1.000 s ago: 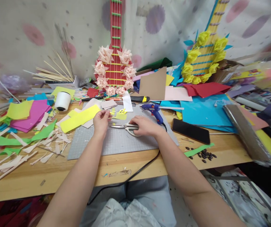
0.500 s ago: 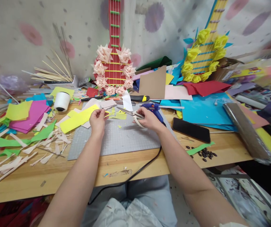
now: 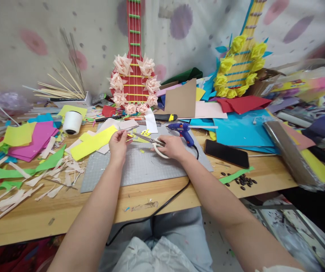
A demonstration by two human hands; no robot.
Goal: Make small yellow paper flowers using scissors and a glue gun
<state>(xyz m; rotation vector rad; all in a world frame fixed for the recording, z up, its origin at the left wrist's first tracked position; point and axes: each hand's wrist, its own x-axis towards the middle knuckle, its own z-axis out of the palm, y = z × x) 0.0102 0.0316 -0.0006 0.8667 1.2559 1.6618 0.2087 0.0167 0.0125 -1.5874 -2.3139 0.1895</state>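
My right hand grips the white handles of a pair of scissors, raised over the grey cutting mat with the blades pointing left. My left hand pinches a small yellow paper piece just beyond the blade tips. Small yellow scraps lie on the mat behind the blades. A blue glue gun rests right behind my right hand.
A black phone lies right of the mat, with dark seeds and a green strip near the table edge. Coloured paper sheets, a white roll, a box of sticks and two paper guitars crowd the back. Offcuts litter the left.
My right hand has picked the scissors up off the mat and brought the blades toward the yellow piece in my left hand. The view has shifted slightly.
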